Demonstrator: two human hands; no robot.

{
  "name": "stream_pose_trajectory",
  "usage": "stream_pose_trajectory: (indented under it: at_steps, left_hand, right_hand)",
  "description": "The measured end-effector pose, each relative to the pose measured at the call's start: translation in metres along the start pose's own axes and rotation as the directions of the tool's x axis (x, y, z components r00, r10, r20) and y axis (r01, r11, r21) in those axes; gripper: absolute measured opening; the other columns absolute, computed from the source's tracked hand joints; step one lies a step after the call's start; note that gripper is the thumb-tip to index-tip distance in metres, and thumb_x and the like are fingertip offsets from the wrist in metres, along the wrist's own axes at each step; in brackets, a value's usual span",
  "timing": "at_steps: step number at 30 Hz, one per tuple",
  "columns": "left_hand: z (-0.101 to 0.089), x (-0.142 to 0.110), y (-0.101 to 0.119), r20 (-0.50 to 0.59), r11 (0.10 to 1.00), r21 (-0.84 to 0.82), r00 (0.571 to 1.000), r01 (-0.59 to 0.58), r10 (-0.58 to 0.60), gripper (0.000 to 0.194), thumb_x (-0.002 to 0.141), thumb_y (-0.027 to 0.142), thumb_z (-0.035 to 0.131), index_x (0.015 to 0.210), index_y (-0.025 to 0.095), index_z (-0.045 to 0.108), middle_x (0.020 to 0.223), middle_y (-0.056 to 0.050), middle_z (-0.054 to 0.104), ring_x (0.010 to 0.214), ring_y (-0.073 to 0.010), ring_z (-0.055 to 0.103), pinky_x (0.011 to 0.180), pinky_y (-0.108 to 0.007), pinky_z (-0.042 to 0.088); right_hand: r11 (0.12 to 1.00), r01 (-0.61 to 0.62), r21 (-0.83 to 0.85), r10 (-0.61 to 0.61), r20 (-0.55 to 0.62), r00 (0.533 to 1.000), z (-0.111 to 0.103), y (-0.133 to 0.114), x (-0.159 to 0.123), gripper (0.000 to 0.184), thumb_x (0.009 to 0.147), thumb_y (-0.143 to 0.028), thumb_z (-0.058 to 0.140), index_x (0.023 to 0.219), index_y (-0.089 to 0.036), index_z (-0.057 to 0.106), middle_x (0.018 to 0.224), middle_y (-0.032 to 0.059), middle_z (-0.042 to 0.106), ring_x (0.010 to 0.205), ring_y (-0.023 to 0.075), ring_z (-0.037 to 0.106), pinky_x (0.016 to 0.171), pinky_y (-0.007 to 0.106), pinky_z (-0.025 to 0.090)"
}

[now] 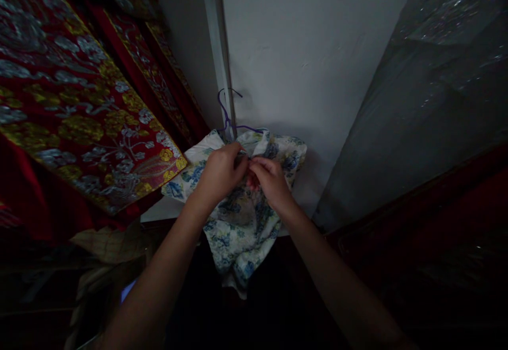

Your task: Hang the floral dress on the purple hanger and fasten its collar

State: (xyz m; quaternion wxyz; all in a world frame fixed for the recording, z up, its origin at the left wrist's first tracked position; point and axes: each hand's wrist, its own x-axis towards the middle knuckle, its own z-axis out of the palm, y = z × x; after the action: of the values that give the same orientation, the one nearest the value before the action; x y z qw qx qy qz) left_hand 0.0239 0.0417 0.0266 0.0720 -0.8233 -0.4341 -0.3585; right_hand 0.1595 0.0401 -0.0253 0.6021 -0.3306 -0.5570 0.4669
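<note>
A white short-sleeved shirt (pixel 238 244) with blue and yellow flowers is spread out on a dark purple wire hanger (pixel 225 114). The hanger's hook points away from me, and its shoulder bar runs into the collar. Just below the collar, my left hand (pixel 223 170) is closed in a pinch on the shirt's front. My right hand (pixel 272 181) meets it there, thumb and fingertips pressed together on the same cloth. The fingertips nearly touch; exactly which bit of cloth lies between them is too dark and small to make out.
Red cloth (pixel 95 112) with gold and silver embroidery hangs at the left, close to the shirt's sleeve. A white wall (pixel 309 48) with a vertical strip (pixel 216 27) rises behind. Clear plastic sheeting (pixel 444 75) covers the right side. The lower area is very dark.
</note>
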Motion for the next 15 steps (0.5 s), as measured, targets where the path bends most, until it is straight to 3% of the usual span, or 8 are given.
stream_pose_trajectory:
  at_steps: [4,9,15]
  left_hand:
    - [-0.009,0.004,0.006,0.093,0.992,0.077,0.991,-0.101,0.094,0.017,0.092,0.013,0.05,0.094,0.017,0.067,0.089,-0.008,0.07,0.086,-0.0248,0.068,0.076,-0.031,0.048]
    - [-0.017,0.013,0.017,0.133,0.984,0.157,0.989,-0.088,0.067,0.018,0.09,0.008,0.05,0.092,0.014,0.066,0.09,-0.01,0.067,0.082,-0.0269,0.067,0.076,-0.035,0.048]
    - [-0.016,0.012,0.003,0.105,0.993,-0.115,0.994,0.001,0.011,0.02,0.093,0.013,0.05,0.09,0.015,0.07,0.078,-0.006,0.07,0.076,-0.0227,0.065,0.076,-0.031,0.047]
  right_hand:
    - [0.986,0.091,-0.136,-0.086,0.048,0.995,-0.005,-0.005,0.004,0.025,0.082,-0.035,0.052,0.061,-0.023,0.055,0.047,-0.0044,0.051,0.042,0.0116,0.045,0.043,0.025,0.034]
    - [0.897,0.288,-0.335,-0.26,0.126,0.957,-0.009,-0.016,0.016,0.031,0.084,-0.028,0.049,0.054,-0.023,0.047,0.047,-0.0035,0.046,0.049,0.0127,0.043,0.05,0.026,0.03]
    - [0.935,0.265,-0.234,-0.22,0.199,0.955,-0.01,-0.012,0.017,0.03,0.09,-0.029,0.046,0.06,-0.023,0.049,0.052,-0.004,0.05,0.049,0.0126,0.047,0.052,0.026,0.035]
